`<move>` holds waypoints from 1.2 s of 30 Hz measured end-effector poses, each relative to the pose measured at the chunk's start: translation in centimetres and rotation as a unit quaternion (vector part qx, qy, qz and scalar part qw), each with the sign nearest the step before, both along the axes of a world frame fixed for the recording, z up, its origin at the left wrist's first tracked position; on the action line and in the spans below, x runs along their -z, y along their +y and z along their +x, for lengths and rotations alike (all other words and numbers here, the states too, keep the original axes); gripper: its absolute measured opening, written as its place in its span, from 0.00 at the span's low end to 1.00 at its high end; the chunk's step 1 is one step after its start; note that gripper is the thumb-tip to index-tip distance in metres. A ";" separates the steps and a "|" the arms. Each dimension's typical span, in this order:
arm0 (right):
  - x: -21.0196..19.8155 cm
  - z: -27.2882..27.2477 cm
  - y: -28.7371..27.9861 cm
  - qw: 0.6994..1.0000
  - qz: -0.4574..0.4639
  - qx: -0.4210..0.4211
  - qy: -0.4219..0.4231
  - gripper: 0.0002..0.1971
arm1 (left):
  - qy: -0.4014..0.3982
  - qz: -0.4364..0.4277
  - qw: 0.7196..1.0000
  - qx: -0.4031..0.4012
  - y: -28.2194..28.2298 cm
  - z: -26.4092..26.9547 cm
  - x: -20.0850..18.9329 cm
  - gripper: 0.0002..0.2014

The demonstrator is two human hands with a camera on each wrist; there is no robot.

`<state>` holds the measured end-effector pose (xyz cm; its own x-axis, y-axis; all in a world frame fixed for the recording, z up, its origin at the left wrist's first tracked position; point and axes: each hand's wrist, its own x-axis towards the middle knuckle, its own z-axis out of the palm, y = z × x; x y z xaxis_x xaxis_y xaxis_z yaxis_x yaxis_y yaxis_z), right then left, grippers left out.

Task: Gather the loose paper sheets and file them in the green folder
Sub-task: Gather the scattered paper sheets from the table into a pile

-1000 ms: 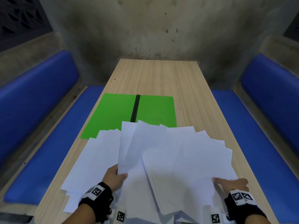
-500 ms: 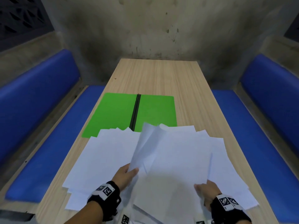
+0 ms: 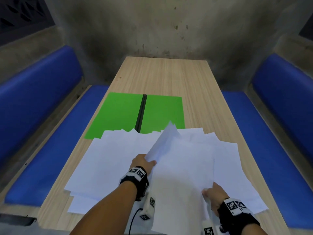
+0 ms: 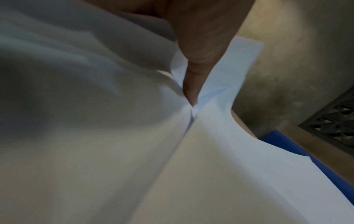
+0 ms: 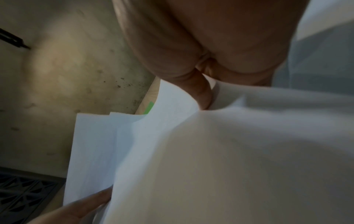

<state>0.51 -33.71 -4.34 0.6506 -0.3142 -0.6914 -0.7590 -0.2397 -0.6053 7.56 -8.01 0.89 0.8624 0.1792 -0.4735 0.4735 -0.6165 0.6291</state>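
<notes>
Several loose white paper sheets (image 3: 118, 160) lie fanned over the near half of the wooden table (image 3: 166, 77). Behind them the green folder (image 3: 122, 114) lies open and flat, with a black spine down its middle. My left hand (image 3: 144, 162) grips the left edge of a lifted bunch of sheets (image 3: 183, 167), thumb on top; the left wrist view shows my thumb (image 4: 191, 84) pressed into the paper (image 4: 114, 136). My right hand (image 3: 211, 194) pinches the same bunch at its near right side. The right wrist view shows the paper (image 5: 229, 159) bulging below the fingers (image 5: 203, 94).
Blue padded benches (image 3: 39, 133) (image 3: 274, 136) run along both sides of the table. A stained concrete wall (image 3: 160, 28) closes the far end. The far half of the tabletop is bare wood. Sheets overhang the table's near left and right edges.
Both hands have drawn the upper sheets together and lifted them. My left hand moved forward and to the right, my right hand moved left, and the lifted bunch narrowed and curled upward.
</notes>
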 end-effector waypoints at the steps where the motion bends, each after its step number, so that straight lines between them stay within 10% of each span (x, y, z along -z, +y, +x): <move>1: 0.0 0.0 0.0 1.000 0.002 0.005 -0.001 0.26 | -0.007 -0.007 1.000 -0.005 -0.1 0.0 0.2 0.07; 11: 1.3 -2.5 -1.4 0.977 0.078 0.192 -0.045 0.25 | -0.070 -0.166 0.976 -0.122 2.1 -1.8 0.4 0.06; 14: -0.7 -3.7 -1.5 0.970 0.078 0.228 -0.025 0.07 | -0.078 -0.203 0.959 -0.184 4.6 -3.0 0.7 0.10; 22: -1.3 -1.7 1.0 0.930 0.248 0.260 -0.073 0.58 | -0.050 -0.301 0.920 -0.246 6.9 -5.2 2.8 0.14; 25: -1.4 -0.4 1.2 0.939 0.242 0.238 -0.058 0.38 | -0.054 -0.324 0.918 -0.222 6.4 -5.7 2.4 0.13; 29: -2.2 1.3 0.7 0.957 0.144 0.229 -0.106 0.45 | -0.066 -0.273 0.949 -0.142 7.8 -5.5 1.9 0.11; 33: -5.1 2.0 -0.9 0.958 0.124 0.196 -0.170 0.20 | -0.114 -0.162 0.970 -0.143 11.0 -4.1 0.4 0.16; 36: -6.6 2.0 -2.0 0.950 0.199 0.149 -0.187 0.20 | -0.134 -0.161 0.967 -0.148 12.2 -2.8 -1.5 0.16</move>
<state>2.55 -35.72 2.31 0.7968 -0.2860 -0.5322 -0.4716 0.2563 -0.8438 4.74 4.17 2.38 0.8957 0.3165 -0.3124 0.3921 -0.2306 0.8905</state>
